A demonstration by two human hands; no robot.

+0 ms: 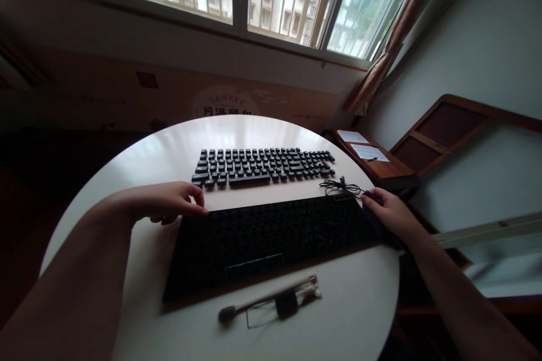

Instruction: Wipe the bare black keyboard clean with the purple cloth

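Note:
A black keyboard base [271, 237] with its keycaps off lies on the white round table [144, 327], tilted a little in view. At its upper left corner my left hand [180, 203] is closed, the fingers curled against the edge. My right hand [389, 211] is closed on a dark purple cloth [375, 223] at the keyboard's right end. A coiled black cable [341, 185] lies just behind that end. Loose black keycaps [262, 166] stand in rows behind the keyboard, in key order.
In front of the keyboard lie a toothbrush-like brush [266, 296] and a small tool with a wire loop and black grip [287, 303]. A wooden chair [381, 166] at the right holds papers [369, 152] and a pen. Beyond the table are a printed box [275, 101] and windows.

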